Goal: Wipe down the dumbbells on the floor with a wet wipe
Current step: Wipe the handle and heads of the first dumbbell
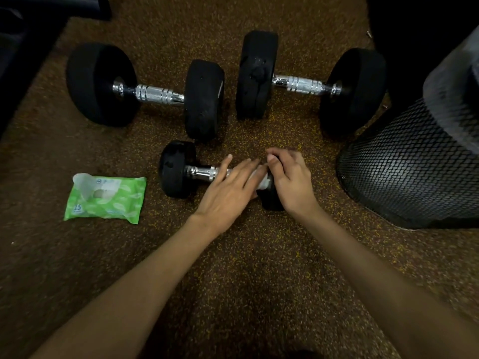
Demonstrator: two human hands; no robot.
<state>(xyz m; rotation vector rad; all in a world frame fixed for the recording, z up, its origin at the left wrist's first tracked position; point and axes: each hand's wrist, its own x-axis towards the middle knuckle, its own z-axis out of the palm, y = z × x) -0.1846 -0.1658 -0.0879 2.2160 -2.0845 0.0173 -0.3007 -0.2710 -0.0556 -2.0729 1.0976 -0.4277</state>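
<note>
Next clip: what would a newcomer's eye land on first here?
Both hands meet on the small dumbbell at centre: the left hand lies flat over its handle, a white wipe showing at its fingertips, and the right hand curls over its right head. Behind lie the left large dumbbell and the right large dumbbell, with a green wipe pack at left and a mesh bin at right.

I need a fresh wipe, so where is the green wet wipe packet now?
In the head view, the green plastic wet wipe packet lies on the floor at left, just left of the small black dumbbell.
</note>
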